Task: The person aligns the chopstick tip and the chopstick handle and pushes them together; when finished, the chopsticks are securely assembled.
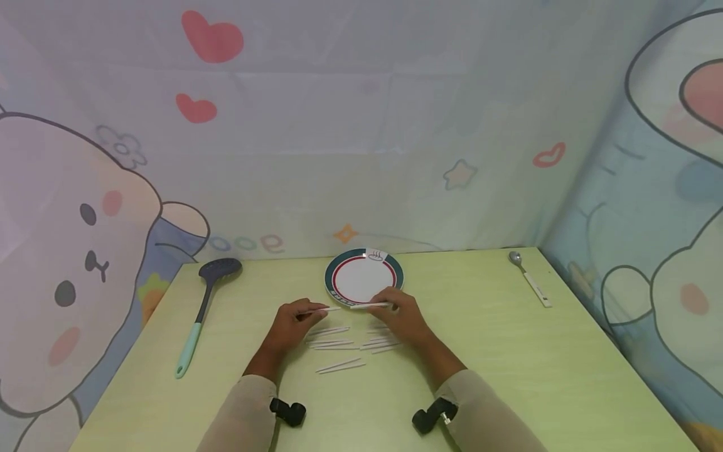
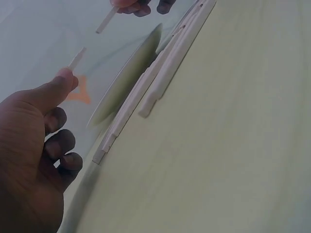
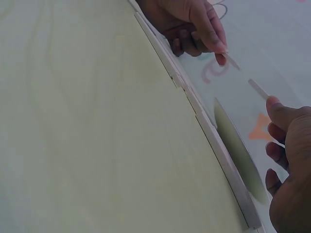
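Between the thumb and finger of my left hand (image 1: 290, 325) is a thin white stick (image 1: 334, 309), its narrow tip pointing right. My right hand (image 1: 400, 316) pinches another white stick (image 1: 361, 306) that points left, in front of the plate's near rim. In the left wrist view, a gap separates the held sticks' facing ends. Below the hands, several white sticks (image 1: 333, 348) lie on the table in loose rows, and more sticks (image 1: 380, 343) lie beside my right hand, partly hidden by it. The round plate (image 1: 361, 279) has a white middle and a dark green rim.
At the left of the yellow-green table (image 1: 486, 364) lies a slotted ladle (image 1: 208, 301) with a mint handle. A small spoon (image 1: 530, 280) with a white handle lies at the right. A printed curtain (image 1: 361, 157) hangs behind the table.
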Motion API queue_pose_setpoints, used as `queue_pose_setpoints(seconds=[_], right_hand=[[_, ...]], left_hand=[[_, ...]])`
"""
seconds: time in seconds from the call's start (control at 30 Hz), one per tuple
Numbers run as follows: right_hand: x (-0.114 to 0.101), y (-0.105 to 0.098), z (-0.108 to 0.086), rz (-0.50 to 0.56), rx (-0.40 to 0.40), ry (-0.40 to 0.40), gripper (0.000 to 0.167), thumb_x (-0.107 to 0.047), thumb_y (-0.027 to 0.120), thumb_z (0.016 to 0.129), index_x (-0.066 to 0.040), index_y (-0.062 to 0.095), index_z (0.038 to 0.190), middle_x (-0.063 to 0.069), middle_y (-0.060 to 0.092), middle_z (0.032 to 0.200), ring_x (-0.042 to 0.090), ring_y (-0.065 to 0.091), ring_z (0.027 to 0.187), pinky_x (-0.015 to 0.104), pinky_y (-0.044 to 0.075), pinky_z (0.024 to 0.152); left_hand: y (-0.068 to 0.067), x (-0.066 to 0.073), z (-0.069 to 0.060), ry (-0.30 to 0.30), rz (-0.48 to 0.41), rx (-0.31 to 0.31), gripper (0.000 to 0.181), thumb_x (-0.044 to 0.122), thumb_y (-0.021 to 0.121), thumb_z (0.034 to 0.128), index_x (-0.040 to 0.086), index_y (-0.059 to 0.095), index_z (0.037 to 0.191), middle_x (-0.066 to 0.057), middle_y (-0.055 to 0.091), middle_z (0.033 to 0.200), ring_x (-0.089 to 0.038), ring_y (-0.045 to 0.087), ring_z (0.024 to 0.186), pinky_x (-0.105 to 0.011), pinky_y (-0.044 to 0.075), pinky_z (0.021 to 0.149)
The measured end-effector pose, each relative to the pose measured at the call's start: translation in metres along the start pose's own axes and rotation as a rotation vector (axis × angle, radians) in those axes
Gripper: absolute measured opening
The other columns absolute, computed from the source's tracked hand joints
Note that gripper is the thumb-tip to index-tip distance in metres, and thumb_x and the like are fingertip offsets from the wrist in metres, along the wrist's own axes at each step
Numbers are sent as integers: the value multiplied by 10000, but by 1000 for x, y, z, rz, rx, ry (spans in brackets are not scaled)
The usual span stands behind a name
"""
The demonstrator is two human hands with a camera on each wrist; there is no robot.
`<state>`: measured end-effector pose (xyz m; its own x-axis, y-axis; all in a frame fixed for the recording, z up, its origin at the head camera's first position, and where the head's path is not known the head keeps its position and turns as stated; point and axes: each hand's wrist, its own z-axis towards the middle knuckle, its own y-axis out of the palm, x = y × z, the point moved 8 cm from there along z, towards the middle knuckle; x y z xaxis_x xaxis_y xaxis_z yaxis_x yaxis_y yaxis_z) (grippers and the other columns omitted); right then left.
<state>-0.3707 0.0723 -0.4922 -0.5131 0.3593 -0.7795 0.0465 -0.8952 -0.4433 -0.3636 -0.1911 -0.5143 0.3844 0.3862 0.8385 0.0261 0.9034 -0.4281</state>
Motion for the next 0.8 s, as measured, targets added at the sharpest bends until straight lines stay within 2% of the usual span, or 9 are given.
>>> queue_pose_setpoints(seconds=[0.1,0.23,0.53,0.8], right_hand=[[-2,2,0,0,5,3,78,-145,849,961,-159,826,1034,8,777,1037,102,635,1008,301,463,875],[-3,4,-1,3,15,-3,68,-144,857,954,-148,825,1014,14,776,1033,129,638,1035,309,463,890],[0,7,-2,24,-7,41,69,-147,859,953,-148,817,1008,1,761,1053,125,631,1083,336,470,953],[-1,8,-2,36,-12,37,86,-157,861,953,-116,813,1010,14,751,1060,118,630,1078,339,468,955]], left_hand=[[1,6,-1,37,-13,-5,154,135,793,1008,106,866,1141,-41,711,892,-59,588,823,-220,509,770],[4,14,-1,68,-3,-17,134,133,790,1012,118,869,1119,-62,776,1002,-49,649,924,-233,541,825],[8,18,-1,80,56,-27,127,177,791,1016,167,871,1113,-37,836,1078,-50,697,975,-270,561,845],[8,18,-1,82,50,-30,142,149,800,1001,132,872,1123,-83,846,1126,-21,713,1007,-274,575,856]])
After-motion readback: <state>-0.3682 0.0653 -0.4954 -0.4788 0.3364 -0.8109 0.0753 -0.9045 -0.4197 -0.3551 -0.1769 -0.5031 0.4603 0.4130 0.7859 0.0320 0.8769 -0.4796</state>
